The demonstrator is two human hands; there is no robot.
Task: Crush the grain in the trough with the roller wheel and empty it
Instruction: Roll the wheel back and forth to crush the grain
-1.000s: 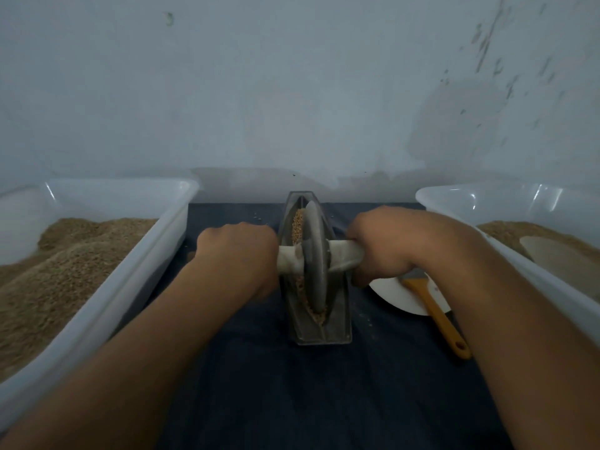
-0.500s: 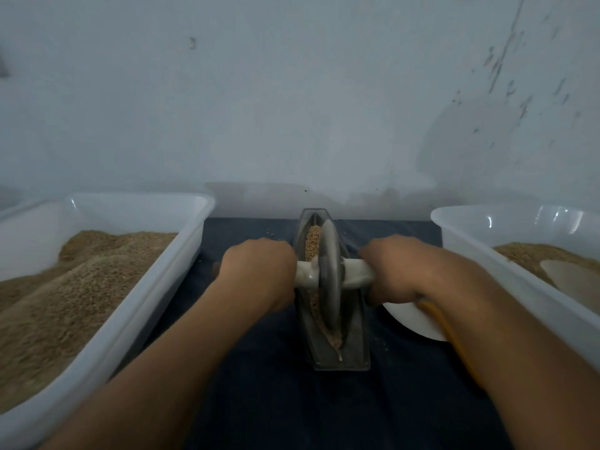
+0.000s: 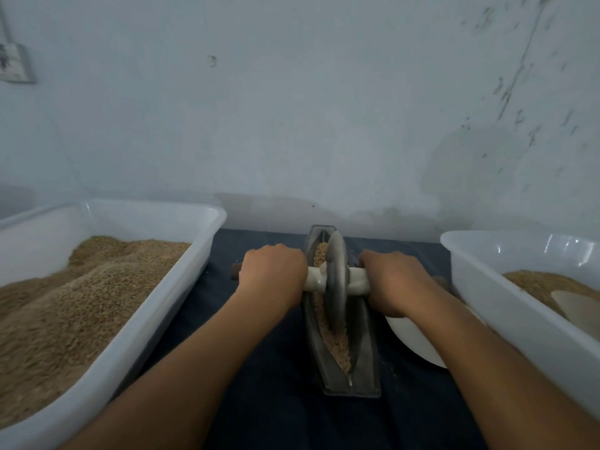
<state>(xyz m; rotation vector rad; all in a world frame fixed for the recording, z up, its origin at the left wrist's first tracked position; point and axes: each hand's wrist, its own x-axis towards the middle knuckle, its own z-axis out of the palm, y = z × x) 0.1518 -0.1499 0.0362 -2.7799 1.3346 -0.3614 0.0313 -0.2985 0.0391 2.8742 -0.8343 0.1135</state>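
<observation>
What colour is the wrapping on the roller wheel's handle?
White wrapping, clearest in the head view.

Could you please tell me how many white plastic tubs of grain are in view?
2: left tub beside the left arm; right tub at the right edge, partly cut off.

Left hand (image 3: 274, 275), right hand (image 3: 394, 280): fisted, knuckles up, forearms extended.

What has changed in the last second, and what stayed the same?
The roller wheel has rolled away from the person, toward the far end of the trough, leaving more grain showing at the near end. The left hand and right hand still grip the handle. The trough has not shifted.
</observation>
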